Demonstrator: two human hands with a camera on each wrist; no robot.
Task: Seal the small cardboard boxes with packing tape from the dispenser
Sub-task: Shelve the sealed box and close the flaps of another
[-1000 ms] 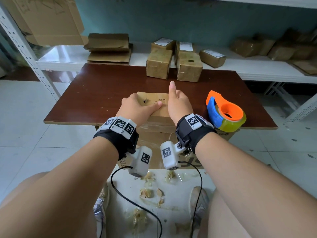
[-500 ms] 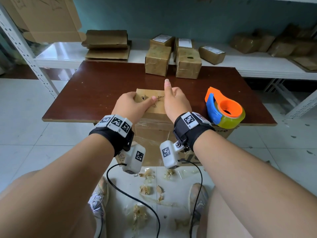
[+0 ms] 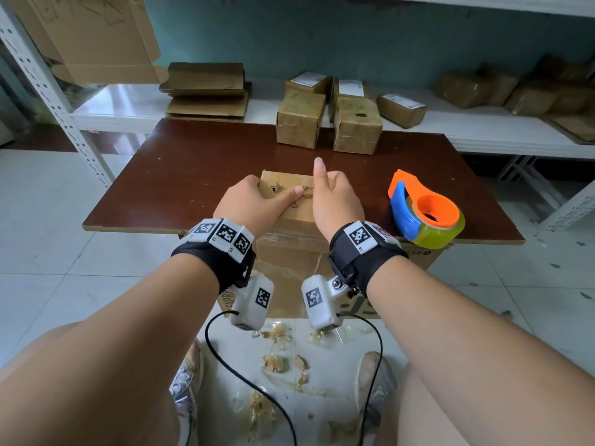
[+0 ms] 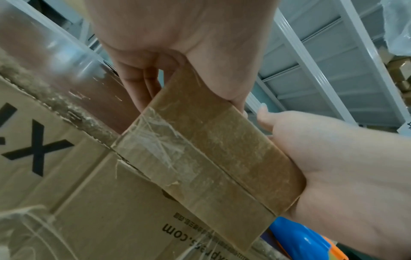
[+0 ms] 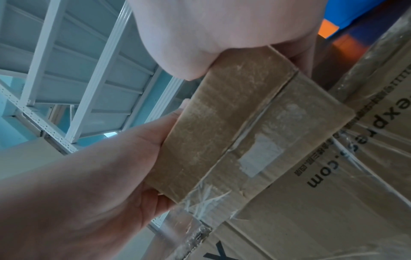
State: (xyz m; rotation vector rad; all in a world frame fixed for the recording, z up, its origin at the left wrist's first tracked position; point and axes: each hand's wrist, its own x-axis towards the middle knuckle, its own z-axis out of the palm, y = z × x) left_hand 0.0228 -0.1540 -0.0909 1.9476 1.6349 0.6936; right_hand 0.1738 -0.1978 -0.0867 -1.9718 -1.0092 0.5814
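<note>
A small cardboard box sits at the near edge of the brown table, held between both hands. My left hand grips its left side, thumb lying across the torn top. My right hand grips the right side with its thumb raised straight. The wrist views show the box's taped near face between my left hand and my right hand. The orange and blue tape dispenser lies on the table just right of my right hand, untouched.
Two wrapped boxes stand at the table's far edge. More parcels and flattened cartons lie on the white shelf behind. A large printed carton sits under the table. Tape scraps litter the floor by my feet.
Both hands stay on the small box in nearly the same place; only the head view has shifted slightly.
</note>
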